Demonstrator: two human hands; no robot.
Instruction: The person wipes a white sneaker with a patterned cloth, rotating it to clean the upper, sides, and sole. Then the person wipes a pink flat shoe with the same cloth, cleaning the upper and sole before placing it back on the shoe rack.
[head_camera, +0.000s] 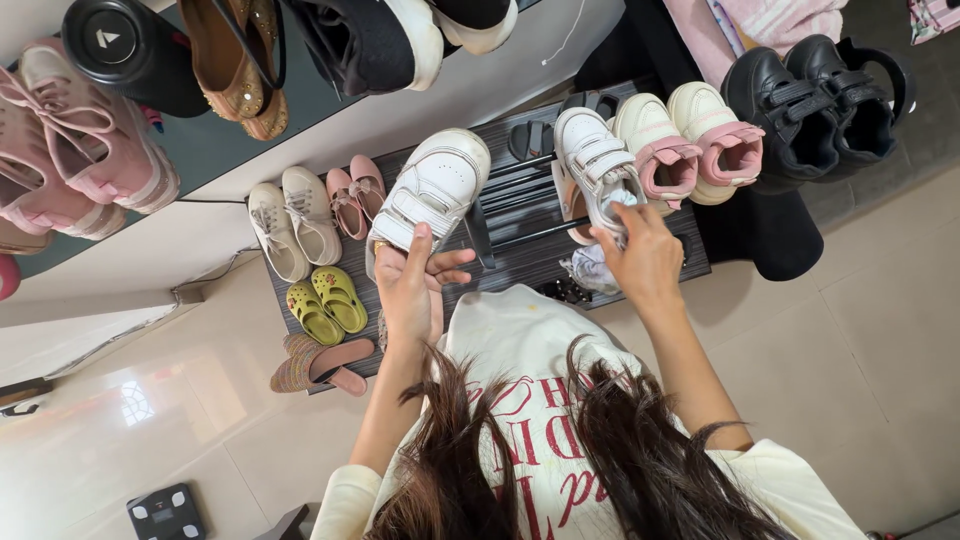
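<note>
Glossy cream floor tiles (880, 330) reflect window light at the near left. A dark slatted shoe rack (520, 215) stands against a white wall (470, 95); a black scale (166, 513) lies near.

- This looks like the shoe corner of a home, probably an entryway.
- A low dark slatted shoe rack (520, 215) at the centre of the frame carries small pairs in rows: beige lace-up sneakers (293, 220), pink ballet flats (356, 195), yellow-green perforated clogs (327, 299), cream and pink strap sneakers (688, 140).
- Black strap shoes (815, 95) sit at the upper right; a higher shelf at the upper left holds pink lace-up sneakers (85, 140) and brown embellished sandals (238, 65).
- The glossy beige tiled floor (860, 330) is domestic, and a black square bathroom scale (166, 513) lies at the lower left.
- Mixed, worn footwear suggests household use rather than a shop display.
</note>
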